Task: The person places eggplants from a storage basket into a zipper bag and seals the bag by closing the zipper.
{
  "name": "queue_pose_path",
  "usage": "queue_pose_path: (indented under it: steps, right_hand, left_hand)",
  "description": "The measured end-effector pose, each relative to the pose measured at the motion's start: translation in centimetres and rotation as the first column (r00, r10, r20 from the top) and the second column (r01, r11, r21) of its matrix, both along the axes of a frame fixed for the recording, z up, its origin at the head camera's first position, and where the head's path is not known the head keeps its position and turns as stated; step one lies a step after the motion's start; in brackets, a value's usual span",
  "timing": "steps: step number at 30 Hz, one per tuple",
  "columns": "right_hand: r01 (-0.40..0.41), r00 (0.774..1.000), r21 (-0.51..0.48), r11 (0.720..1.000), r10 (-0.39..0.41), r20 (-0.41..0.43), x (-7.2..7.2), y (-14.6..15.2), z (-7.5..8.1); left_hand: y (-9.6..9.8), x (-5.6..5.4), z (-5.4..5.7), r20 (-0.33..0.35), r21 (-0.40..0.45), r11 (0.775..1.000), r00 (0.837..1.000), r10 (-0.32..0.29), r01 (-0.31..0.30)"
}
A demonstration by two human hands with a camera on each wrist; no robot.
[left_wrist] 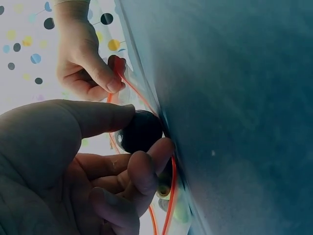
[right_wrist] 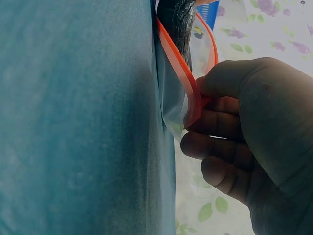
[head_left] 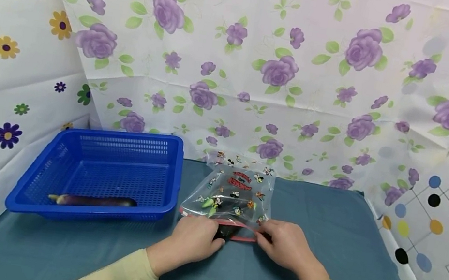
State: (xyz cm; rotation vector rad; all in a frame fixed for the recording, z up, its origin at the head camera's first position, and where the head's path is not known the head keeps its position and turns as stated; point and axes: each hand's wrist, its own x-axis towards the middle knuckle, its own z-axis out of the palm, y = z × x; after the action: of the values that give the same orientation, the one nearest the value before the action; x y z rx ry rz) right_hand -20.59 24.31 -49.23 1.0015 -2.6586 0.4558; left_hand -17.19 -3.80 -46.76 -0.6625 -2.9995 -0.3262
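A clear zip bag (head_left: 239, 186) with cartoon prints and a red zip edge lies on the table, its mouth toward me. My left hand (head_left: 195, 238) pinches the rounded end of a dark, glossy eggplant (left_wrist: 142, 131) at the bag's mouth, thumb on one side and fingers on the other. The rest of that eggplant runs into the bag and is partly hidden. My right hand (head_left: 284, 245) pinches the right corner of the mouth by its red zip edge (right_wrist: 178, 54). In the right wrist view the mouth gapes around the eggplant.
A blue plastic basket (head_left: 176, 176) stands left of the bag, with a purple eggplant (head_left: 97, 201) lying along its near side. Blue-green cloth (head_left: 327, 215) covers the table. A flowered sheet (head_left: 254, 66) hangs behind, with patterned sheets at both sides.
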Motion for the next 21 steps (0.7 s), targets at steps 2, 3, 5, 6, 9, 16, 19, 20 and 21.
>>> queue_pose_path:
  steps: [2,3,5,6,9,16,19,20,21]
  right_hand:
    - [0.007,1.0,-0.001,1.0,-0.007,0.01,0.08,0.08,0.02]
    - [0.01,1.0,-0.002,1.0,-0.01,0.014,0.1,0.11,0.02]
    - [0.01,1.0,-0.004,1.0,-0.01,0.017,0.12,0.12,0.01]
    - [0.009,1.0,-0.004,1.0,-0.009,0.016,0.1,0.09,-0.02]
    - [0.004,1.0,-0.007,1.0,-0.004,0.007,0.04,0.04,-0.11]
    - [0.005,1.0,-0.015,1.0,-0.005,0.003,-0.03,0.08,-0.11]
    - [0.004,1.0,-0.015,1.0,-0.004,0.004,-0.01,0.11,-0.09]
    - [0.004,1.0,-0.014,1.0,-0.004,0.004,0.0,0.11,-0.07]
    - [0.005,1.0,-0.013,1.0,-0.005,0.003,-0.01,0.11,-0.07]
  left_hand:
    - [0.07,-0.03,0.11,-0.014,-0.006,1.0,1.0,-0.005,0.005]
    - [0.09,-0.03,0.16,-0.02,-0.01,1.0,1.0,-0.006,0.006]
    - [0.13,0.0,0.27,-0.024,-0.021,1.0,1.0,-0.006,0.005]
    - [0.15,0.01,0.35,-0.026,-0.024,1.0,1.0,-0.005,0.004]
    - [0.21,-0.01,0.43,-0.027,-0.03,1.0,1.0,0.0,0.0]
    - [0.57,-0.39,0.36,0.005,-0.046,0.999,1.0,0.011,-0.011]
    - [0.79,-0.65,0.31,0.02,-0.059,0.998,1.0,0.013,-0.012]
    - [0.86,-0.73,0.3,0.03,-0.061,0.998,0.999,0.014,-0.012]
    - [0.93,-0.81,0.3,0.039,-0.061,0.998,0.999,0.015,-0.012]
